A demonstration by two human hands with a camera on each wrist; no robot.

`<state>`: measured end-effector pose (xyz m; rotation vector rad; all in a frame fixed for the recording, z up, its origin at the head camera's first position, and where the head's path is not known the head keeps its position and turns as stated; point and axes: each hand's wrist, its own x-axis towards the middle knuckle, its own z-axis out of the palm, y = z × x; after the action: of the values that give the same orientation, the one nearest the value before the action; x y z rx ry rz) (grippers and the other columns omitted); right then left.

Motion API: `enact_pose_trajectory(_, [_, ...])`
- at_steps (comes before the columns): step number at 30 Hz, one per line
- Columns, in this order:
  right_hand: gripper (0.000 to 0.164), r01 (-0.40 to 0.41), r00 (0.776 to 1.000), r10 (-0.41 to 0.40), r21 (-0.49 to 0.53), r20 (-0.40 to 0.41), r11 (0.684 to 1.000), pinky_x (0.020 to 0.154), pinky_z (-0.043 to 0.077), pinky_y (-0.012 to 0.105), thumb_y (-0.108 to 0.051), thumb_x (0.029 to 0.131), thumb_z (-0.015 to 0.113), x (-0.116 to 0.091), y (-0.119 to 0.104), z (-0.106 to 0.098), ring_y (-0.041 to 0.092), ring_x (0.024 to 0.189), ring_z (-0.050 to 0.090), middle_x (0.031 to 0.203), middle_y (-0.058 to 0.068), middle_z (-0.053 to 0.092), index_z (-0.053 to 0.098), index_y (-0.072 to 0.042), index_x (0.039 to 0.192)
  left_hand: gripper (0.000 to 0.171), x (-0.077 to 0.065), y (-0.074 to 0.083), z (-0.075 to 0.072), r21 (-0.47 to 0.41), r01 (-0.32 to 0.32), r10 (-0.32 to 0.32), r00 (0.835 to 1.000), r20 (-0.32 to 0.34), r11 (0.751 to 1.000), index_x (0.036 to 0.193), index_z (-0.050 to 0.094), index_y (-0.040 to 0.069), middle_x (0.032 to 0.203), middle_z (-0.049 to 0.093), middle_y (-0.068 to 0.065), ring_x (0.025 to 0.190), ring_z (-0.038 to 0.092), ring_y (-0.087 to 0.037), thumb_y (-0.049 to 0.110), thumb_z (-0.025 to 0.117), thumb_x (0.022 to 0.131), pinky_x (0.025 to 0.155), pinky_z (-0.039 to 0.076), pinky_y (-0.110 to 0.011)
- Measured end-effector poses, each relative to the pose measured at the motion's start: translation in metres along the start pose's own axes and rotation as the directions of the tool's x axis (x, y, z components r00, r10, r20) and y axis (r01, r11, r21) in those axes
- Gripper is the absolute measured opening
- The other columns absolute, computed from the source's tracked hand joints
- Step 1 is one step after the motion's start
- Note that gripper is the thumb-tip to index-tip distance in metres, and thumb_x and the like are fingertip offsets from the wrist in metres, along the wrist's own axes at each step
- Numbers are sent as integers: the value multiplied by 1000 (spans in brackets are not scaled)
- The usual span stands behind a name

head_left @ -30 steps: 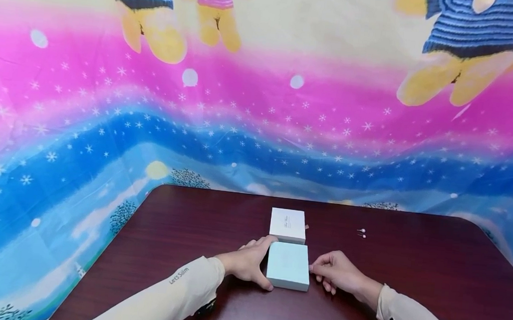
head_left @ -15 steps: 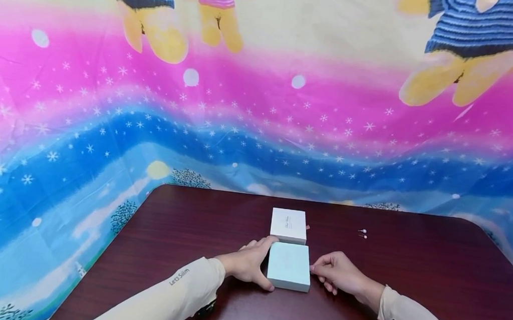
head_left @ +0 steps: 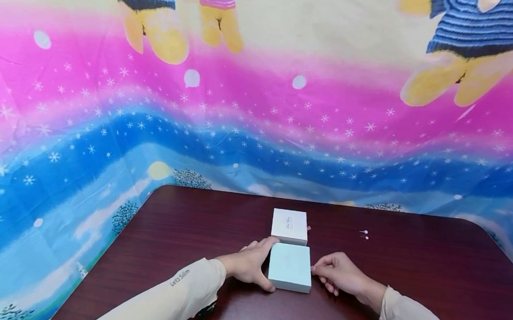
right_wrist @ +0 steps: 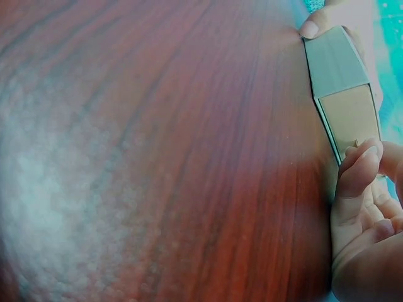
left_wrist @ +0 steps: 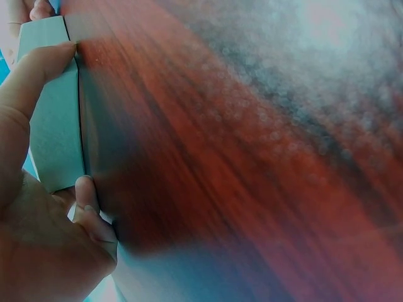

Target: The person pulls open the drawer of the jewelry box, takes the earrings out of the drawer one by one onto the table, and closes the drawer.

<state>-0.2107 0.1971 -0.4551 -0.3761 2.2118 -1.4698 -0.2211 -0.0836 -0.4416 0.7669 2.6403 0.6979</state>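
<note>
A pale mint-green box (head_left: 290, 265) lies flat on the dark wood table in the head view. My left hand (head_left: 250, 266) holds it from the left, thumb at the near corner and fingers reaching toward the far corner. In the right wrist view, the box's right end shows a beige drawer front (right_wrist: 349, 116) set in the green sleeve. A small pull tab (right_wrist: 355, 143) sticks out there, mostly hidden by fingers. The thumb and forefinger of my right hand (head_left: 340, 273) pinch this tab. The drawer front looks level with the sleeve's edge.
Directly behind the green box sits a white box (head_left: 289, 225) with printed lettering and a small tab on its right side. Two pearl-headed earrings (head_left: 364, 234) lie farther right on the table (head_left: 420, 263). A patterned cloth (head_left: 261, 105) hangs behind the table's far edge.
</note>
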Motion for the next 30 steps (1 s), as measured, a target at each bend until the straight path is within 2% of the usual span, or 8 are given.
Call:
enact_pose_trajectory(5, [27,-2,1000,2,1,1,1000,45,44,20,-19,98,63,0,1,-1,4,46,49,62,-5,55,68,7,91,105,-1,0,-1,-7,-8,8,1000,-2,1000,151,30,20,142,50,2,110,45,-14,37,92,68,95,37,-30])
enact_pose_trajectory(30, [26,-18,1000,18,6,8,1000,47,45,20,-17,98,62,1,-1,-3,5,47,50,61,-5,54,68,8,92,104,1,-1,-1,-5,7,-7,1000,7,1000,150,29,22,142,49,5,111,43,-12,37,92,69,98,36,-30])
